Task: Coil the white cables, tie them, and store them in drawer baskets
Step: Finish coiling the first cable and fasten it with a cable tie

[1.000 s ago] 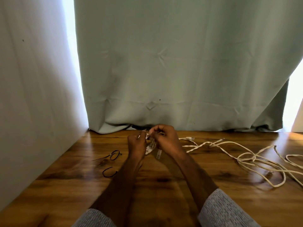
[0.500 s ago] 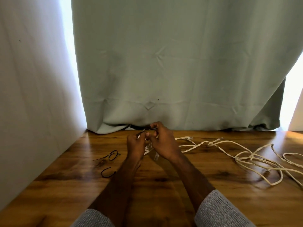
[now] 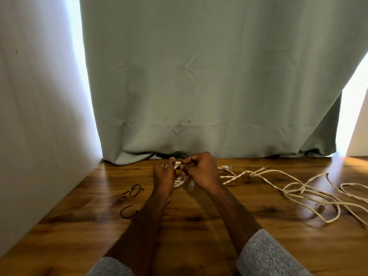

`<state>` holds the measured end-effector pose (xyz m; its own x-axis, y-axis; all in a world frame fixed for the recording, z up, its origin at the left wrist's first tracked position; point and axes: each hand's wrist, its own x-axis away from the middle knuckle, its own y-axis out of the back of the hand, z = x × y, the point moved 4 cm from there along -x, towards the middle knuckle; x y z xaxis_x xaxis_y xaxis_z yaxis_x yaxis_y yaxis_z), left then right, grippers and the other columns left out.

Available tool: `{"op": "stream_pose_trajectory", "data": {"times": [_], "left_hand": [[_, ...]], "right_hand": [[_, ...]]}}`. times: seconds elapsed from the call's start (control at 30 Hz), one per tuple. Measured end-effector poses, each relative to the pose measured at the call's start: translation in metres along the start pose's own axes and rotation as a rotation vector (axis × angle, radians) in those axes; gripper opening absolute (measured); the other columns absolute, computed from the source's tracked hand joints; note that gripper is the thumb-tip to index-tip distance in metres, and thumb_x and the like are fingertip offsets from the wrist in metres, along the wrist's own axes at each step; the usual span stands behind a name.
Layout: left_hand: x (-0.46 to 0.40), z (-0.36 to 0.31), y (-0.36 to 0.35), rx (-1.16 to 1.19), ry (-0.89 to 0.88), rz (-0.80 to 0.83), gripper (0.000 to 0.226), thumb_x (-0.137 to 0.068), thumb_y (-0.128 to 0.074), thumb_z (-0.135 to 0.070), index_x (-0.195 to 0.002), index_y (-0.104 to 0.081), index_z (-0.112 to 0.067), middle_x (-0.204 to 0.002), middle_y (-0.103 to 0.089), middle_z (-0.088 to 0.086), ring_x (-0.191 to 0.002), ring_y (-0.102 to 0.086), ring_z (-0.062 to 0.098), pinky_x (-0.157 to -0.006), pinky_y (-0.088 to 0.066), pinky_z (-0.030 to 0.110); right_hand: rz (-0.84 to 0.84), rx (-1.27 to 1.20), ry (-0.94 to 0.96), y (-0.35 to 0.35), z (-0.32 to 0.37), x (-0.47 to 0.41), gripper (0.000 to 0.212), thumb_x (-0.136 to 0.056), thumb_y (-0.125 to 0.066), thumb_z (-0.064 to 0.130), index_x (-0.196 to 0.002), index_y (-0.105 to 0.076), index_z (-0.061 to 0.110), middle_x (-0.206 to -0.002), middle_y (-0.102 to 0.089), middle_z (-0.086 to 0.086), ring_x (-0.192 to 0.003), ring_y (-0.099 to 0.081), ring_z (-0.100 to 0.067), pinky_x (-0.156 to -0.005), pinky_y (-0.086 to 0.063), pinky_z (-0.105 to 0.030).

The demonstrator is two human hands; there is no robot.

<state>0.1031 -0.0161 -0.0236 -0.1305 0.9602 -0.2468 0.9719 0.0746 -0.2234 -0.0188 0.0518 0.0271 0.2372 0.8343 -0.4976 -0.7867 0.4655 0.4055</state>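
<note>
Head view is showing me both hands meeting at the far middle of the wooden table (image 3: 199, 226); my left hand (image 3: 164, 176) is gripping a small coiled white cable (image 3: 180, 180) while my right hand (image 3: 201, 172) is pinching what looks like a thin tie at the coil's top; I am judging the risk to be the loops springing apart if either pinch is loosening before the tie is closing, or the dangling plug (image 3: 190, 185) snagging; loose white cables (image 3: 298, 192) are sprawling to the right, well apart; two black ties (image 3: 131, 198) are lying to the left; no drawer basket is showing, so I cannot tell what any is holding.
</note>
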Motion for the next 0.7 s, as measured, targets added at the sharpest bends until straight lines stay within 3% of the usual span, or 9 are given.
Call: {"op": "stream_pose_trajectory", "data": {"times": [0.1,0.2,0.33,0.47,0.6,0.7], "left_hand": [[0.003,-0.003,-0.003,0.030,0.016,0.012,0.042,-0.096,-0.060,-0.024,-0.057,-0.073,-0.015,-0.062,-0.068,0.018,-0.062,-0.066,0.033,-0.066,-0.055,0.046],[0.007,-0.004,-0.005,0.051,0.028,0.012,0.042,-0.097,-0.057,-0.019,-0.056,-0.068,-0.013,-0.056,-0.064,0.009,-0.052,-0.061,0.023,-0.059,-0.047,0.033],[0.009,-0.004,-0.007,0.051,0.033,0.008,0.037,-0.093,-0.058,-0.009,-0.057,-0.064,-0.013,-0.052,-0.061,0.003,-0.046,-0.057,0.015,-0.055,-0.045,0.027],[0.008,-0.008,-0.004,0.050,0.030,0.008,0.030,-0.091,-0.058,-0.003,-0.062,-0.066,-0.010,-0.060,-0.065,0.009,-0.053,-0.062,0.022,-0.053,-0.049,0.030],[0.012,-0.010,-0.004,0.074,0.038,0.021,0.026,-0.093,-0.058,-0.002,-0.068,-0.067,-0.004,-0.060,-0.067,0.009,-0.052,-0.066,0.021,-0.049,-0.052,0.029],[0.010,-0.006,-0.004,0.080,0.054,0.027,0.023,-0.091,-0.060,-0.011,-0.072,-0.068,-0.001,-0.067,-0.069,0.022,-0.059,-0.067,0.032,-0.057,-0.059,0.043]], "right_hand": [[-0.009,-0.085,-0.028,-0.006,-0.002,0.002,0.006,-0.083,-0.079,0.003,-0.080,-0.080,0.009,-0.067,-0.075,-0.001,-0.061,-0.073,-0.013,-0.064,-0.061,-0.029],[-0.048,-0.173,-0.036,-0.013,-0.002,0.005,0.015,-0.083,-0.079,0.001,-0.074,-0.078,0.012,-0.065,-0.074,-0.005,-0.059,-0.073,-0.020,-0.064,-0.064,-0.040],[-0.068,-0.206,-0.024,-0.015,-0.003,0.009,0.013,-0.083,-0.078,-0.001,-0.078,-0.078,0.011,-0.064,-0.074,-0.005,-0.056,-0.072,-0.019,-0.059,-0.063,-0.037],[-0.011,-0.316,-0.070,-0.007,0.001,0.008,0.005,-0.085,-0.077,0.002,-0.086,-0.077,0.007,-0.072,-0.074,-0.012,-0.052,-0.069,-0.023,-0.049,-0.057,-0.029],[0.043,-0.297,-0.086,0.001,0.003,0.002,0.006,-0.087,-0.076,0.003,-0.090,-0.072,0.000,-0.076,-0.068,-0.013,-0.055,-0.067,-0.025,-0.045,-0.054,-0.028],[0.058,-0.281,-0.064,0.006,0.001,0.001,0.009,-0.084,-0.078,0.000,-0.088,-0.071,-0.005,-0.074,-0.070,-0.022,-0.056,-0.067,-0.024,-0.047,-0.055,-0.028]]}}
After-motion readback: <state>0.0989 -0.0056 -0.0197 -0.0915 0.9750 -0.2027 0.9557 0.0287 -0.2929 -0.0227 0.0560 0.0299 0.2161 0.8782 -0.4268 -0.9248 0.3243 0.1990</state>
